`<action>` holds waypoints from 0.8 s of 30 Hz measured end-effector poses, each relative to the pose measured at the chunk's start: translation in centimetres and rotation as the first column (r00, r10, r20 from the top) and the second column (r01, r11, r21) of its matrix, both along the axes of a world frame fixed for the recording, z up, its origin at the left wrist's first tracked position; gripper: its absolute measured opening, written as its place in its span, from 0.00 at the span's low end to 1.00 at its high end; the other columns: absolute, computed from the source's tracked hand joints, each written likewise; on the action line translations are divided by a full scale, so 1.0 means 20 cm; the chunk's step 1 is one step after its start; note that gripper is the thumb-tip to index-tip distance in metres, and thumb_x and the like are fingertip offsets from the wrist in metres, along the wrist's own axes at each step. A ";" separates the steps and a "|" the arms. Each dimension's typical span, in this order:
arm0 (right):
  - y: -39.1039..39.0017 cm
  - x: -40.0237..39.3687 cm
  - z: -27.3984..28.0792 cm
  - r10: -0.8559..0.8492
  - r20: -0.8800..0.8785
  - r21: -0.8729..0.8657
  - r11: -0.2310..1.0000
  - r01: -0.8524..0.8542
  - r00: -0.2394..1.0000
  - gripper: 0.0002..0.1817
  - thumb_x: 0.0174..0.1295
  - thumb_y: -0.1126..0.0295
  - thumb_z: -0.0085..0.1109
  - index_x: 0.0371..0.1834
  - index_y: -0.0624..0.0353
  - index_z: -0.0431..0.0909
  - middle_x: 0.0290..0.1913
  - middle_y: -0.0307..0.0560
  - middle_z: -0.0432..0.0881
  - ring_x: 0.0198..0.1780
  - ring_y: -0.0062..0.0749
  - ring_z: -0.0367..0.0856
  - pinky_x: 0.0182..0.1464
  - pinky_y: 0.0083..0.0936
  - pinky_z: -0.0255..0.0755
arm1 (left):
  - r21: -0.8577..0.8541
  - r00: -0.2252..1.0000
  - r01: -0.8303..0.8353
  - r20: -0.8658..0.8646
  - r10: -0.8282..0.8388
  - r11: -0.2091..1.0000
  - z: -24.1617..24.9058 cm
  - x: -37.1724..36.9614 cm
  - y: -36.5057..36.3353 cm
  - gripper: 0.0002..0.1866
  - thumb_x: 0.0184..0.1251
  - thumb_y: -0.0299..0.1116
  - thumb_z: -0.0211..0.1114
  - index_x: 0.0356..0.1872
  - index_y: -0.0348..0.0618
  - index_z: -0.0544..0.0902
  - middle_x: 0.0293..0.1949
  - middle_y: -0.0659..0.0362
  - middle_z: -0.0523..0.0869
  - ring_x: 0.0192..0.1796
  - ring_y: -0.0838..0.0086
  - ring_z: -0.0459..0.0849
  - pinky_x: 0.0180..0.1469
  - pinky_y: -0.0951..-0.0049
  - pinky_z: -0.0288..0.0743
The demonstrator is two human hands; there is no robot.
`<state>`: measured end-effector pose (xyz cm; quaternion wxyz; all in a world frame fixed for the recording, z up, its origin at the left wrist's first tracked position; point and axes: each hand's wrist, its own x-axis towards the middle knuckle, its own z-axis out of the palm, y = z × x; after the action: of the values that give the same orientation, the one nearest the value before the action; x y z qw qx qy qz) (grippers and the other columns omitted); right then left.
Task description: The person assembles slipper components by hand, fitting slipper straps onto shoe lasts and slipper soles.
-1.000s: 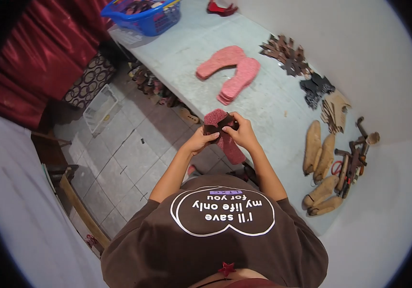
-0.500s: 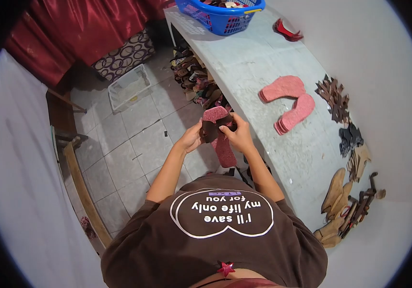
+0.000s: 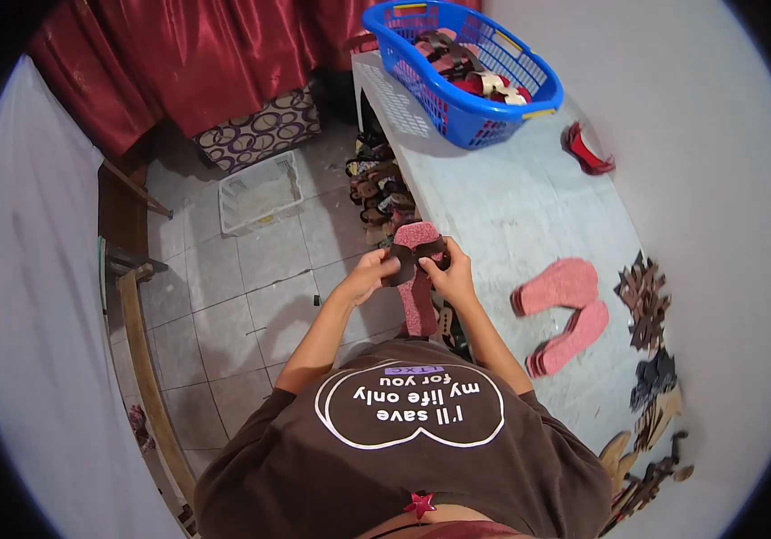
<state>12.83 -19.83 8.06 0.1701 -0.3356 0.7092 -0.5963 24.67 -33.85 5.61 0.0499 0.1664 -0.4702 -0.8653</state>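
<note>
Both hands, left hand and right hand, pinch the dark brown strap across the top of the long pink foam sole.

Pink sole, textured and foot-shaped, held lengthwise, toe end up just above the fingertips, heel end hanging down below the palms. Dark brown leather strap, short and curved, laid crosswise over the toe part of the sole, pinched at either end between thumb and fingers, touching the pink surface, its middle bowed slightly between the fingertips.
</note>
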 end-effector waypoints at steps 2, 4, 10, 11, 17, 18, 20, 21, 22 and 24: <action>-0.11 -0.08 0.03 0.023 -0.023 0.036 0.999 -0.022 0.999 0.12 0.48 0.75 0.61 0.36 0.66 0.73 0.28 0.44 0.80 0.30 0.22 0.77 0.35 0.21 0.71 | -0.132 0.999 -0.031 -0.044 0.026 0.991 0.03 -0.05 -0.06 0.18 0.59 0.31 0.63 0.49 0.37 0.72 0.43 0.58 0.79 0.45 0.77 0.78 0.44 0.72 0.75; -0.22 -0.15 0.05 0.039 -0.050 0.075 0.997 -0.035 0.998 0.13 0.48 0.74 0.62 0.36 0.66 0.73 0.28 0.47 0.81 0.30 0.24 0.78 0.35 0.22 0.71 | -0.227 0.994 -0.098 0.028 0.108 0.969 0.06 -0.11 -0.12 0.21 0.50 0.19 0.65 0.48 0.39 0.72 0.43 0.60 0.78 0.44 0.78 0.78 0.46 0.77 0.74; -0.59 -0.31 0.00 0.032 0.032 -0.013 0.999 -0.032 0.999 0.13 0.48 0.74 0.61 0.36 0.65 0.73 0.28 0.46 0.80 0.31 0.22 0.77 0.36 0.21 0.71 | -0.278 0.958 -0.284 -0.032 0.286 0.918 -0.02 -0.30 -0.42 0.19 0.52 0.20 0.64 0.46 0.38 0.72 0.40 0.62 0.78 0.40 0.81 0.77 0.41 0.80 0.73; -0.66 -0.33 0.00 0.036 0.062 -0.038 0.999 -0.034 0.997 0.13 0.48 0.75 0.61 0.36 0.65 0.73 0.29 0.46 0.80 0.31 0.22 0.77 0.36 0.21 0.71 | -0.278 0.959 -0.279 -0.033 0.282 0.919 -0.03 -0.33 -0.49 0.19 0.52 0.20 0.64 0.46 0.38 0.72 0.40 0.62 0.78 0.40 0.81 0.77 0.41 0.80 0.73; -1.15 -0.46 -0.01 -0.006 0.076 -0.134 0.991 0.016 0.997 0.12 0.47 0.77 0.61 0.36 0.65 0.73 0.30 0.44 0.80 0.33 0.22 0.76 0.38 0.21 0.70 | -0.274 0.979 -0.199 -0.095 0.179 0.941 0.04 -0.49 -1.06 0.19 0.51 0.17 0.63 0.47 0.35 0.73 0.41 0.62 0.79 0.42 0.81 0.76 0.46 0.79 0.71; -1.24 -0.48 0.01 -0.023 0.072 -0.158 0.987 0.034 0.997 0.13 0.47 0.77 0.61 0.36 0.65 0.73 0.30 0.43 0.80 0.34 0.22 0.76 0.39 0.21 0.69 | -0.269 0.981 -0.180 -0.122 0.152 0.946 0.07 -0.52 -1.16 0.20 0.50 0.17 0.63 0.47 0.36 0.73 0.42 0.61 0.78 0.43 0.81 0.76 0.47 0.79 0.71; -1.38 -0.51 0.05 -0.037 0.089 -0.194 0.980 0.054 0.995 0.13 0.47 0.78 0.61 0.37 0.65 0.72 0.31 0.43 0.79 0.35 0.22 0.76 0.40 0.21 0.69 | -0.265 0.983 -0.148 -0.145 0.112 0.953 0.12 -0.58 -1.33 0.21 0.50 0.17 0.64 0.48 0.36 0.72 0.43 0.60 0.78 0.44 0.80 0.76 0.48 0.78 0.71; -1.46 -0.53 0.09 -0.037 0.105 -0.231 0.971 0.061 0.994 0.13 0.48 0.78 0.61 0.38 0.65 0.72 0.32 0.43 0.79 0.36 0.22 0.76 0.41 0.20 0.69 | -0.349 0.975 -0.183 -0.185 0.124 0.919 0.17 -0.61 -1.40 0.22 0.50 0.17 0.64 0.48 0.36 0.72 0.43 0.60 0.78 0.45 0.80 0.76 0.48 0.78 0.70; -1.52 -0.56 0.11 -0.053 0.111 -0.235 0.969 0.078 0.992 0.13 0.48 0.78 0.61 0.38 0.65 0.72 0.32 0.43 0.79 0.36 0.22 0.76 0.41 0.20 0.69 | -0.427 0.966 -0.217 -0.225 0.130 0.878 0.22 -0.63 -1.47 0.23 0.49 0.17 0.64 0.49 0.36 0.71 0.43 0.59 0.78 0.46 0.79 0.76 0.49 0.77 0.70; -1.60 -0.61 0.15 -0.047 0.184 -0.253 0.963 0.094 0.982 0.14 0.48 0.79 0.61 0.39 0.65 0.71 0.35 0.42 0.79 0.37 0.22 0.76 0.43 0.21 0.69 | -0.384 0.976 -0.158 -0.203 0.084 0.910 0.28 -0.70 -1.59 0.25 0.49 0.18 0.66 0.51 0.36 0.69 0.44 0.59 0.77 0.47 0.78 0.75 0.50 0.77 0.69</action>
<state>0.55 -51.91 11.11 0.1654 -0.2752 0.6184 -0.7173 10.64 -65.70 11.17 0.1793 0.1020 -0.6184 -0.7583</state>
